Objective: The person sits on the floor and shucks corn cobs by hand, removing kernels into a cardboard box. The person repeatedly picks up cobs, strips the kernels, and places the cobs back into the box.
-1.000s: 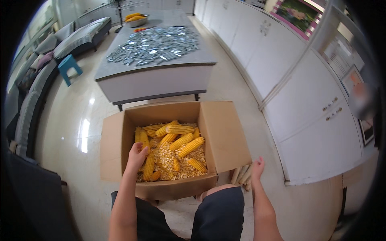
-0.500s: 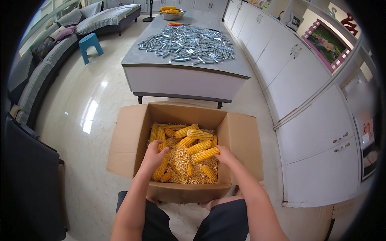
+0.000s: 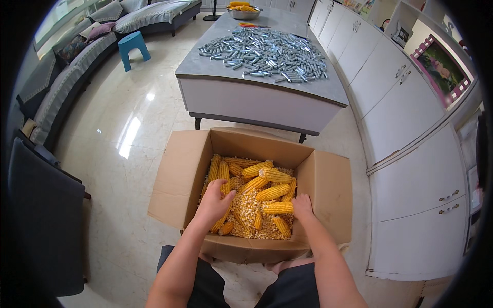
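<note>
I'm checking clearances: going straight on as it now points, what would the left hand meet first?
The left hand would probably meet the long yellow corn cob just ahead of its fingers, though the depth between them is hard to judge.

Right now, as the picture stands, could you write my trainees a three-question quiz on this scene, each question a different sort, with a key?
1. True or false: silvery metal pieces are spread across the grey tabletop.

2. Multiple choice: which container stands at the far end of that tabletop?
A. a wicker basket
B. a silvery bowl
C. a paper bag

3. Short answer: what is the person's right hand touching?

Key:
1. True.
2. B.
3. The end of a yellow corn cob inside the cardboard box.
</note>
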`<state>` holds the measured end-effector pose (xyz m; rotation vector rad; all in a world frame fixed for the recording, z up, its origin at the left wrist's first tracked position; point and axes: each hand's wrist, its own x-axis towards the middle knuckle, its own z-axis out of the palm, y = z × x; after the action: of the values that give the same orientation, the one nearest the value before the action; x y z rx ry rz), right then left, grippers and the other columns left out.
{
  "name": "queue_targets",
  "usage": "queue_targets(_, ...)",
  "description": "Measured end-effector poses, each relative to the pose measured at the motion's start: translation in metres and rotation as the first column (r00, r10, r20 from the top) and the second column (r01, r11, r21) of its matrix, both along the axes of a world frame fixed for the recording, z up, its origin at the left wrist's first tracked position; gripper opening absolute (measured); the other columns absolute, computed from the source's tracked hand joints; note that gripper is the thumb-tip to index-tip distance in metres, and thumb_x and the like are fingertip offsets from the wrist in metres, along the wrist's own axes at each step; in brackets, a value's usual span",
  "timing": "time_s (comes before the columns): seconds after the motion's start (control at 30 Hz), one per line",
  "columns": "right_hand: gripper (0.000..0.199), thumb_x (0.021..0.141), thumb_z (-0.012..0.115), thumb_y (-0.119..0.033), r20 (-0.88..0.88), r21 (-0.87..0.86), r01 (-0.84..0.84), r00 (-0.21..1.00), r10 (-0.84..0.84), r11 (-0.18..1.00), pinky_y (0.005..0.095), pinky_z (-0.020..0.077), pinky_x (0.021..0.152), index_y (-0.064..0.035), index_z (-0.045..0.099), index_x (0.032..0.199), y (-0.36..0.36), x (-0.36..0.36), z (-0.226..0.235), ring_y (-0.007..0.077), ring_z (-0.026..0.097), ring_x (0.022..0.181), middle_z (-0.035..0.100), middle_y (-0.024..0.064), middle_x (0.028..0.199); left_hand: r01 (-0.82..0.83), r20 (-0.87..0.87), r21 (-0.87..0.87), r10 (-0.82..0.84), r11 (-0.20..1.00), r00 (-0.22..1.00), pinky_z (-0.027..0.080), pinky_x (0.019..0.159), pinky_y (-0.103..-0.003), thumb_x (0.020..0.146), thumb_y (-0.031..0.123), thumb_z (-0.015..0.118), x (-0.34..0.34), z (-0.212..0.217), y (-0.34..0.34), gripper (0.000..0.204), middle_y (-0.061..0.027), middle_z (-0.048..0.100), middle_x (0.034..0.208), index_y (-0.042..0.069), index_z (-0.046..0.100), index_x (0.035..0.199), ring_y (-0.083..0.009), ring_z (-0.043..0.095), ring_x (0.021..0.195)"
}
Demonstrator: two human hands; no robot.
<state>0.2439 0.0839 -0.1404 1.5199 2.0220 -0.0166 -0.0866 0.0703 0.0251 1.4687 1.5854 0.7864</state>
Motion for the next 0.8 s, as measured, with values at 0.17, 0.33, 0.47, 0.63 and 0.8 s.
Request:
queue_targets(0.17,0.05,0.072,0.06,-0.052,-0.194,-0.228,0.115,0.968,-0.161,0.967,0.0362,0.0341,0.087,-0.0057,0.061,0.092,-0.019,-0.015,0.056,0.0243,0.057,0.088,0.062,0.0118,0.086,0.033,-0.032,-0.032,-0.034,0.999,0.999,0.044,0.079,-0.034,0.082,0.024,0.058,0.004,0.009,-0.001,0.044,-0.0171,0.049,0.112,-0.003,0.046,0.114,-0.0254,0.055,0.085)
queue_targets(0.33,0.059,0.069,0.06,-0.057,-0.448,-0.46,0.508,0.575,-0.685,0.728,0.0342,0.0462,0.067,-0.0009,0.065,0.086,-0.012,-0.02,0.083,0.0252,0.061,0.074,0.064,0.0134,0.083,0.022,-0.027,-0.036,-0.023,0.999,0.999,0.043,0.082,-0.037,0.081,0.024,0.058,0.001,0.002,-0.009,0.043,-0.0203,0.051,0.112,-0.003,0.047,0.113,-0.0304,0.054,0.096)
queue_targets(0.47,0.048,0.079,0.059,-0.043,-0.6,-0.774,0.422,-0.252,-0.759,0.472,0.024,0.0465,0.059,0.0006,0.061,0.099,-0.042,-0.034,0.144,0.0152,0.059,0.063,0.064,0.006,0.081,0.032,-0.057,-0.098,-0.038,0.995,0.998,0.043,0.084,-0.038,0.082,0.028,0.057,0.004,0.005,-0.014,0.044,-0.0226,0.054,0.108,-0.004,0.049,0.111,-0.033,0.053,0.101)
queue_targets(0.63,0.038,0.086,0.056,-0.03,-0.564,-0.801,0.105,-0.458,-0.687,0.589,0.0237,0.0427,0.079,0.001,0.056,0.108,-0.058,-0.069,0.158,0.0121,0.055,0.089,0.06,0.0064,0.098,0.043,0.137,-0.24,-0.011,0.97,0.991,0.043,0.085,-0.037,0.084,0.043,0.052,0.006,-0.008,-0.012,0.058,-0.0221,0.055,0.108,-0.007,0.046,0.115,-0.0304,0.054,0.101)
queue_targets(0.8,0.047,0.083,0.061,-0.021,-0.639,-0.722,0.003,-0.388,-0.664,0.692,0.0249,0.0394,0.087,0.0018,0.045,0.122,-0.068,-0.092,0.166,0.0137,0.053,0.097,0.055,0.0056,0.109,0.033,0.761,-0.219,0.149,0.975,0.631,0.042,0.084,-0.031,0.087,0.032,0.053,0.013,0.016,-0.01,0.048,-0.006,0.051,0.114,0.005,0.038,0.125,-0.0166,0.052,0.1)
